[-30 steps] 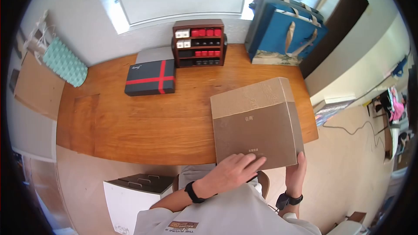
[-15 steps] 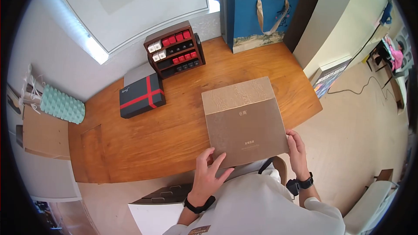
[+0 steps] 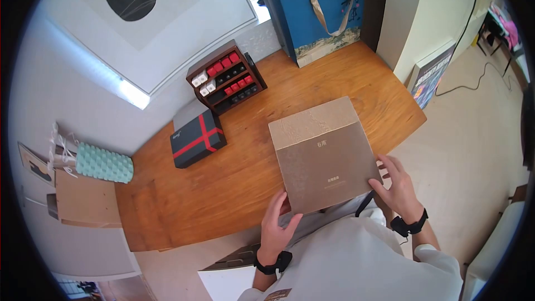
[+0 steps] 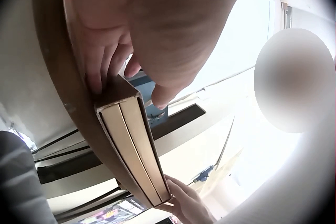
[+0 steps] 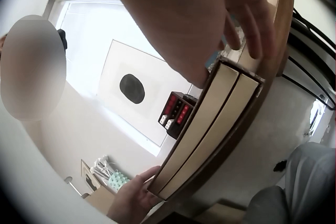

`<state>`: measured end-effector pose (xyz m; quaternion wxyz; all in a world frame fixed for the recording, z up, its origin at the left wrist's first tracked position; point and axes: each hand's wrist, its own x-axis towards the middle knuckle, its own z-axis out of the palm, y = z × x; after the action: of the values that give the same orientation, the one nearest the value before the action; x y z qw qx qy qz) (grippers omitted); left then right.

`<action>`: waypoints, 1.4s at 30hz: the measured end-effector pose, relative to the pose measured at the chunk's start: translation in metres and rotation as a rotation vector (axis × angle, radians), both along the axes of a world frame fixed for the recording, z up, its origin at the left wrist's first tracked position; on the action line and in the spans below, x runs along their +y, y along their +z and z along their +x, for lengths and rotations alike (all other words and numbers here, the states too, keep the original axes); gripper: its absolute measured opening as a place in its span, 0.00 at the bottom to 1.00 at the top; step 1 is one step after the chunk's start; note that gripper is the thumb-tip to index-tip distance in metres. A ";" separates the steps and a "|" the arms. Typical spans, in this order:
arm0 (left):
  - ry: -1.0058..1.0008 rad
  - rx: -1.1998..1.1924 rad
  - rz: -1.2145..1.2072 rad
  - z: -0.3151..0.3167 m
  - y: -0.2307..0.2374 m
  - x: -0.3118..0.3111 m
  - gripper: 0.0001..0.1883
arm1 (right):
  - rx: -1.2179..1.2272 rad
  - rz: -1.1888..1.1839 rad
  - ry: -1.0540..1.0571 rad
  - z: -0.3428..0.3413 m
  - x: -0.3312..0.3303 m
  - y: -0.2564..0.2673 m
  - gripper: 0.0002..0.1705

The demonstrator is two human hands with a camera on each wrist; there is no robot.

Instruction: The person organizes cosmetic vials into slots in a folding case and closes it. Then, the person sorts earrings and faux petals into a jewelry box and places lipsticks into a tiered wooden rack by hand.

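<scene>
The left hand (image 3: 276, 231) flanked the brown box (image 3: 326, 159) at seven o'clock, the right hand (image 3: 400, 190) at four. Both hands' fingers (image 3: 276, 203) stood apart.

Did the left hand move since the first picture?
Yes. Judged against the wooden table, the left hand moved left, from over the top of the brown box to its near left corner.

A home or a small office, hard to tell which: wooden surface (image 3: 223, 200), framed picture (image 3: 167, 28) at the far side, drawers (image 3: 229, 260) near.
</scene>
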<state>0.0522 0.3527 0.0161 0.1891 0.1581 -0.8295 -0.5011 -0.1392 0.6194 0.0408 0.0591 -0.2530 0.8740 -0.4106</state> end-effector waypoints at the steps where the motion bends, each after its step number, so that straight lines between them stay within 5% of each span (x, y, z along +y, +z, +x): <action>1: -0.023 -0.057 0.064 0.004 -0.003 -0.002 0.36 | -0.009 -0.015 -0.008 0.000 0.000 0.001 0.36; 3: -0.048 -0.124 0.115 0.006 -0.004 -0.005 0.38 | 0.226 0.111 0.159 -0.002 0.005 0.008 0.43; 5: -0.088 -0.099 0.037 0.005 -0.001 -0.004 0.39 | 0.046 0.122 0.199 -0.001 0.005 0.012 0.47; 7: -0.119 -0.121 0.042 0.000 0.001 -0.004 0.40 | 0.275 0.187 0.304 -0.004 0.001 0.012 0.47; 13: -0.290 -0.135 0.171 -0.042 -0.005 0.006 0.42 | 0.412 0.227 0.208 -0.011 -0.004 0.004 0.39; 24: -0.608 -0.113 0.146 -0.149 -0.007 0.021 0.41 | 0.460 0.204 0.095 -0.041 -0.040 -0.017 0.46; 34: -0.612 -0.075 0.112 -0.176 0.006 0.001 0.34 | 0.547 0.108 0.034 -0.094 -0.049 -0.029 0.41; 42: -0.268 0.258 -0.294 -0.139 0.095 -0.046 0.17 | 0.580 0.094 0.080 -0.132 -0.055 -0.034 0.41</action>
<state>-0.0863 0.3065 0.1111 0.2462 -0.0482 -0.8761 -0.4118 -0.2710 0.5646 0.0065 -0.1655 -0.3912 0.8617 -0.2775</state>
